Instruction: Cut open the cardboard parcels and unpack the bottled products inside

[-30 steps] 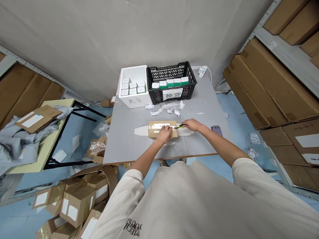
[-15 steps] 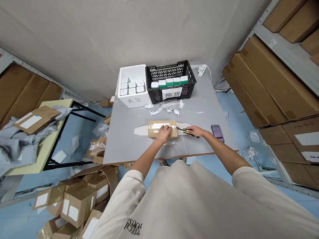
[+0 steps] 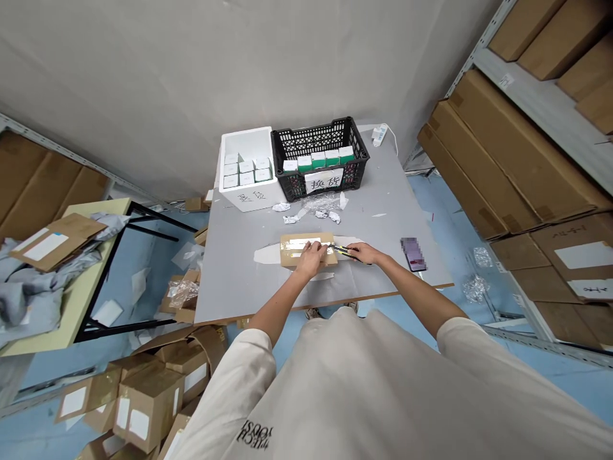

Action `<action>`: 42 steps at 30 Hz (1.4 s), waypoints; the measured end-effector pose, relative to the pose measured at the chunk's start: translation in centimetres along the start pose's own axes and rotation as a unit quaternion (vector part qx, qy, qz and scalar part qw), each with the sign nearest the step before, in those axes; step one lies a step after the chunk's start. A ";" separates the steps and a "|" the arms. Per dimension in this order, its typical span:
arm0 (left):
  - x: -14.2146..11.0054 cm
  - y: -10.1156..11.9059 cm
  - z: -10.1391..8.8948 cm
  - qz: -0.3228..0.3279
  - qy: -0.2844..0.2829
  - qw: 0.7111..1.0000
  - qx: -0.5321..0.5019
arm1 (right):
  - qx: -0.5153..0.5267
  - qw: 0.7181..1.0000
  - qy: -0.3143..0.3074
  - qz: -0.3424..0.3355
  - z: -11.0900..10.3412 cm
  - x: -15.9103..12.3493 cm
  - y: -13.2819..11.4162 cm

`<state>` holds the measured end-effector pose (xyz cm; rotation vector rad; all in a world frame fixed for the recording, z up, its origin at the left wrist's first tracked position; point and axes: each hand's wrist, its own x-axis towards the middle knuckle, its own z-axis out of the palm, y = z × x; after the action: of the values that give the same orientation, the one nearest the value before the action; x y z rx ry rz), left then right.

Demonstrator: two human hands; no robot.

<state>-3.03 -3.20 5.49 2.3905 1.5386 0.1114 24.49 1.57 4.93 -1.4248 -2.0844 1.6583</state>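
Observation:
A small brown cardboard box (image 3: 289, 254) with a white label and clear tape lies on the grey table. My left hand (image 3: 311, 257) presses on its top, fingers spread over the label. From the right, my right hand (image 3: 363, 253) grips a black and yellow utility knife (image 3: 343, 250). The knife's tip is at the box's right end, close to my left fingertips; whether the blade is in the tape is too small to tell. White paper (image 3: 266, 255) sticks out from beneath the box.
Behind the box stand a white foam box (image 3: 253, 197) and a black plastic crate (image 3: 361, 167), both holding small white-and-green boxes. Crumpled paper (image 3: 322, 214) lies before them. A phone (image 3: 414, 254) is at the right, a power strip (image 3: 380, 135) at the back. Cartons (image 3: 151, 390) crowd the floor at left.
My right hand and the knife have moved slightly left, bringing the tip over the box's right end. My left hand stays on the box. The whole view has shifted a little.

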 end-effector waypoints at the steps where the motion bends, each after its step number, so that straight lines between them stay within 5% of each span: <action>1: 0.0 0.0 0.1 0.002 0.003 1.000 0.004 | 0.000 1.000 -0.001 0.002 0.0 0.0 0.0; 9: -0.2 0.0 0.4 0.000 0.005 1.000 0.017 | 0.020 0.997 -0.071 -0.014 -1.2 -1.4 1.0; 17: -0.3 -0.1 0.2 0.011 0.016 1.000 0.007 | 0.011 0.998 -0.064 -0.011 -1.5 -2.5 1.4; 29: -0.1 0.1 0.1 0.007 0.010 1.000 -0.002 | -0.016 0.999 -0.002 -0.037 1.2 -0.3 0.6; 37: -0.1 -0.7 -0.1 -0.028 0.064 0.992 -0.101 | 0.077 0.994 0.074 0.006 -1.2 -2.7 2.2; 42: 1.5 -1.7 -0.4 -0.087 0.101 0.990 -0.057 | 0.001 0.992 0.119 -0.030 -0.7 -3.4 0.9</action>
<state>-4.03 -1.15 5.25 2.2027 1.7704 0.4027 27.35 -0.41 5.98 -1.4631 -1.9713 1.3921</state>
